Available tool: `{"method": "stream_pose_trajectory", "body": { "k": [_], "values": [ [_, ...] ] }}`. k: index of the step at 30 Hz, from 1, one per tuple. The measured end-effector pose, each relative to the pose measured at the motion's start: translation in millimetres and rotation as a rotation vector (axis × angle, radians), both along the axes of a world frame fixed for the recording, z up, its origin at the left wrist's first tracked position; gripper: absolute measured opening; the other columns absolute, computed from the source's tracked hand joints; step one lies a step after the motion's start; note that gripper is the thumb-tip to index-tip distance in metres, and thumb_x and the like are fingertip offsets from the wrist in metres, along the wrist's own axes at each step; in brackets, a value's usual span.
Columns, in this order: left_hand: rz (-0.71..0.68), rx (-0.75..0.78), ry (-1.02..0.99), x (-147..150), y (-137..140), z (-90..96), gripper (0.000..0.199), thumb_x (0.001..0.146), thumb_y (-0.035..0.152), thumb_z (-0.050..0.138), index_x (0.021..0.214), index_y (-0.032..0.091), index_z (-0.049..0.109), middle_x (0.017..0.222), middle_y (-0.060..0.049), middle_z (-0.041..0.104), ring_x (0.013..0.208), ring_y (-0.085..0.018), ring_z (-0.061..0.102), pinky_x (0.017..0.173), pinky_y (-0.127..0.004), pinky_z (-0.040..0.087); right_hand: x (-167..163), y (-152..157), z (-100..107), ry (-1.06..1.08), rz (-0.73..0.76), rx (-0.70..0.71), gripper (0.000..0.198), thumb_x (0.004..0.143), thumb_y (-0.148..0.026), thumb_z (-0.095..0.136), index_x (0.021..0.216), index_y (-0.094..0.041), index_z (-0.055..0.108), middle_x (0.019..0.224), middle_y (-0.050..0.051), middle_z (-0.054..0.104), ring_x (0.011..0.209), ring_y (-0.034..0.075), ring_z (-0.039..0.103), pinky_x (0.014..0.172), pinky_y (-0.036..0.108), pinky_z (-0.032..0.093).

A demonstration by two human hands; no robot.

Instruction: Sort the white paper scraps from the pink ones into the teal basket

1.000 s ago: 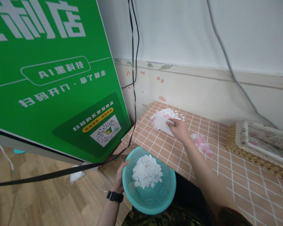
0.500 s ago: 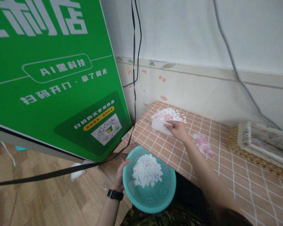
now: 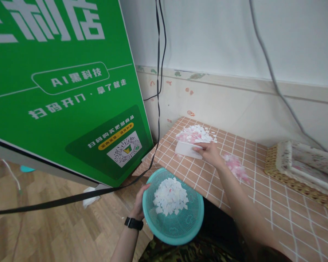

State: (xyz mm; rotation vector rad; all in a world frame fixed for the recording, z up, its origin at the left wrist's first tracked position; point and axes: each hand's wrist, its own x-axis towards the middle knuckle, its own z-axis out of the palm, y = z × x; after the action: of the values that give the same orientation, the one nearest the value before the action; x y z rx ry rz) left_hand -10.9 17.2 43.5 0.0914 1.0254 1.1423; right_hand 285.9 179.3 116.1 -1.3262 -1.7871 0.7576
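Observation:
My left hand [image 3: 139, 203] grips the rim of a teal plastic colander [image 3: 177, 233] below the table edge. White paper scraps [image 3: 170, 196] lie heaped inside it, with a speck of red among them. Over the table, my right hand [image 3: 210, 152] pinches a white card [image 3: 188, 150] by its right end. The card stands on its long edge in front of a pile of white and pink paper scraps [image 3: 198, 134]. To the right of that hand, a smaller patch of pink scraps [image 3: 235, 167] is spread on the cloth.
A brown checked cloth covers the table [image 3: 262, 211]. A lined wicker basket [image 3: 278, 163] sits at its right. On the left stands a tall green sign panel [image 3: 71, 98]. A black strap [image 3: 98, 195] crosses in front of it, and a grey cable [image 3: 273, 76] hangs along the wall.
My right hand and the card have shifted slightly toward me and right, leaving a little more of the pile's front showing. My left hand keeps the colander nearly still.

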Motion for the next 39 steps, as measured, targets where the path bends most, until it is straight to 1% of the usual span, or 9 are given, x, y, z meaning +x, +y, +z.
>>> {"method": "stream_pose_trajectory", "body": {
  "k": [7,12,15,21,25,28,33,35,39],
  "values": [
    [-0.032,0.013,-0.036,-1.5,-0.1,-4.5,0.018,0.071,0.03,0.065,0.072,0.012,0.069,0.063,-0.004,0.07,0.056,-0.015,0.062,0.059,-0.027,0.047,6.7,0.6,1.4,0.005,-0.089,0.075,0.034,0.08,-0.04,0.053,0.096,-0.016,0.071,0.082,0.006,0.071,0.067,0.019,0.059,0.059,0.029,0.043],
    [-0.032,0.017,-0.036,-3.3,0.0,-10.2,0.018,0.072,0.03,0.063,0.072,0.013,0.067,0.062,-0.003,0.07,0.056,-0.015,0.062,0.059,-0.026,0.047,5.8,2.8,-5.8,0.004,-0.028,0.04,0.034,0.078,-0.041,0.054,0.094,-0.016,0.072,0.082,0.006,0.071,0.067,0.019,0.06,0.057,0.028,0.043],
    [-0.03,0.017,-0.028,-4.3,0.1,-13.0,0.019,0.072,0.03,0.064,0.074,0.012,0.068,0.064,-0.004,0.071,0.057,-0.016,0.062,0.06,-0.027,0.048,5.5,4.6,-10.1,0.048,-0.049,0.046,0.035,0.077,-0.043,0.056,0.094,-0.016,0.071,0.084,0.006,0.071,0.069,0.019,0.061,0.057,0.028,0.044],
    [-0.015,0.009,-0.005,-4.3,-0.6,-12.6,0.019,0.07,0.029,0.065,0.074,0.011,0.068,0.063,-0.004,0.07,0.055,-0.015,0.061,0.057,-0.027,0.048,7.9,4.1,-8.3,0.039,0.005,0.008,0.035,0.077,-0.043,0.057,0.093,-0.015,0.072,0.082,0.007,0.071,0.066,0.019,0.06,0.055,0.028,0.044],
    [-0.02,0.007,-0.014,-4.2,-0.8,-11.7,0.018,0.07,0.029,0.066,0.074,0.011,0.068,0.064,-0.004,0.07,0.057,-0.015,0.062,0.059,-0.027,0.048,9.0,3.7,-6.5,0.075,-0.061,0.058,0.035,0.076,-0.043,0.057,0.095,-0.016,0.072,0.082,0.007,0.071,0.065,0.018,0.06,0.055,0.027,0.044],
    [0.001,0.022,-0.005,-4.4,-0.5,-12.4,0.017,0.07,0.028,0.065,0.074,0.012,0.068,0.064,-0.003,0.07,0.057,-0.016,0.062,0.059,-0.027,0.048,6.8,0.7,-6.3,0.022,-0.068,0.082,0.035,0.078,-0.042,0.056,0.094,-0.015,0.072,0.082,0.007,0.071,0.066,0.018,0.061,0.056,0.028,0.044],
    [0.022,0.032,0.012,-3.0,-0.5,-9.5,0.014,0.07,0.027,0.066,0.073,0.013,0.067,0.062,-0.002,0.07,0.055,-0.014,0.062,0.058,-0.026,0.048,2.8,-9.9,-5.2,-0.024,0.026,0.039,0.033,0.079,-0.042,0.056,0.09,-0.017,0.073,0.079,0.006,0.071,0.062,0.017,0.06,0.054,0.027,0.044],
    [0.019,0.019,0.006,-2.1,-0.4,-7.1,0.014,0.069,0.027,0.066,0.071,0.013,0.067,0.06,-0.002,0.069,0.054,-0.015,0.061,0.057,-0.026,0.047,2.7,-12.5,-4.3,0.002,0.038,0.043,0.031,0.079,-0.042,0.056,0.09,-0.018,0.073,0.083,0.005,0.071,0.066,0.018,0.062,0.056,0.028,0.046],
    [-0.001,0.001,-0.034,-1.8,-0.1,-5.8,0.016,0.068,0.028,0.066,0.07,0.012,0.067,0.06,-0.003,0.069,0.054,-0.015,0.061,0.057,-0.027,0.048,4.2,-13.2,-3.9,0.038,-0.058,0.105,0.029,0.078,-0.04,0.058,0.091,-0.019,0.072,0.09,0.007,0.071,0.077,0.021,0.064,0.064,0.031,0.048]
  ]
}}
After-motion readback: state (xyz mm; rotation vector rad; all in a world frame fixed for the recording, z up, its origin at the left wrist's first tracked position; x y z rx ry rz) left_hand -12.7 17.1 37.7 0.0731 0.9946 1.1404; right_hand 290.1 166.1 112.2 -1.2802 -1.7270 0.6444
